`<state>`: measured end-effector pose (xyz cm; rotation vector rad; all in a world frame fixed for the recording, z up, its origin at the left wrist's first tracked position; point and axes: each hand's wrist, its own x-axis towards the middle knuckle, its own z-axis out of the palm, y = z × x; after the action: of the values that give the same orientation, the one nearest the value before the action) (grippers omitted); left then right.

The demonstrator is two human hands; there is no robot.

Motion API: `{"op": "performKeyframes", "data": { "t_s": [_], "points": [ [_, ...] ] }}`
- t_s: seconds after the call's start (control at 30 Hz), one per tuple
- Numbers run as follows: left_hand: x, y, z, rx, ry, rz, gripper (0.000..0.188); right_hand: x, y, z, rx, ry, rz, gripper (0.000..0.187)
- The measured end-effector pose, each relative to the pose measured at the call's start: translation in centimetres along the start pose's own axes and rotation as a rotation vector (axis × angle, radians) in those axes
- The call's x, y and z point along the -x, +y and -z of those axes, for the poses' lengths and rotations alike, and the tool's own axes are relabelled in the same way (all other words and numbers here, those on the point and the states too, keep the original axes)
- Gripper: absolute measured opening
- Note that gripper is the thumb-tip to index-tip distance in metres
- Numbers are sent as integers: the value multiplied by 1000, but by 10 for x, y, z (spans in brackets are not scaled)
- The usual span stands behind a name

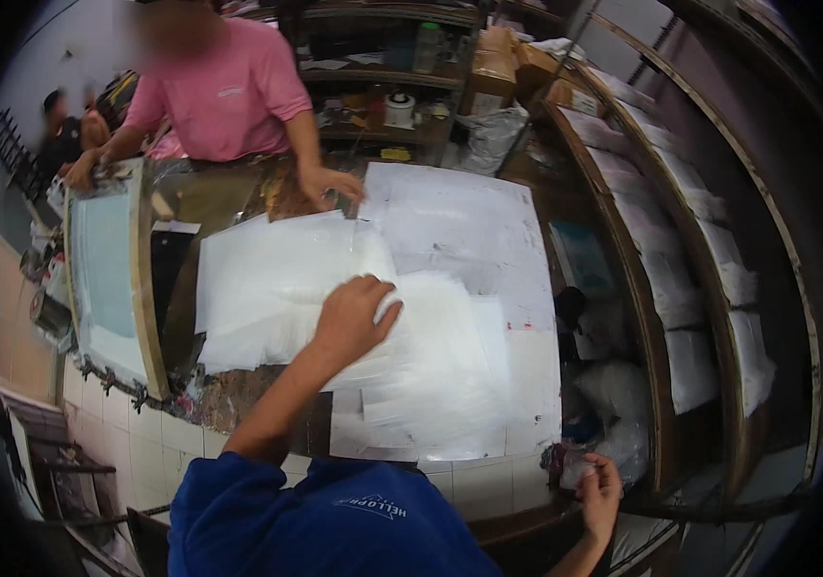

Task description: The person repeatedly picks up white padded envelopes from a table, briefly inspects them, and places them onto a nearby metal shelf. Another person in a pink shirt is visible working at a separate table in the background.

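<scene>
Thin translucent white sheets (440,356) lie in a loose, fanned pile on the table, with another spread of them (267,264) to the left. My left hand (358,313) rests on the pile where the two spreads meet, its fingers bent and its thumb apart. I see no sheet gripped in it. Under the pile is a large white board or paper (459,216) with dark smudges. My right hand (601,490) hangs past the table's near right corner, beside a clear plastic bag (628,433). Its fingers are loosely curled with nothing visible in them.
A co-worker in a pink shirt (228,91) stands across the table, one hand (329,183) near the sheets, the other at a wood-framed screen (108,269). Slanted wooden racks (637,250) holding plastic-wrapped packs stand at right. Cardboard boxes (493,72) and shelves (373,72) are behind.
</scene>
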<state>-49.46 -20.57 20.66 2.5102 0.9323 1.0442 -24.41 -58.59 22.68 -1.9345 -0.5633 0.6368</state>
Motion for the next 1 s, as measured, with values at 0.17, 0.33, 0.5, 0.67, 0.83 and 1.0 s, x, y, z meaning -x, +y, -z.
{"op": "performKeyframes", "data": {
  "t_s": [0.17,0.33,0.5,0.67,0.83,1.0],
  "points": [
    [-58,-44,-62,-333,-293,189,30,30,34,-14,-129,36,-155,21],
    [-80,-123,-123,-518,-621,463,26,58,59,-13,-124,119,-188,19],
    [-80,-133,-129,-523,-659,449,26,87,70,-16,-187,187,-245,16],
    [-81,-108,-127,-477,-463,249,19,85,71,-30,-283,124,-281,24],
    [-54,-1,-107,-301,-443,-153,13,36,35,-76,-185,-22,-85,38],
    [18,85,-92,-40,-421,-593,5,-13,-12,-135,-272,-166,99,48]
  ]
}}
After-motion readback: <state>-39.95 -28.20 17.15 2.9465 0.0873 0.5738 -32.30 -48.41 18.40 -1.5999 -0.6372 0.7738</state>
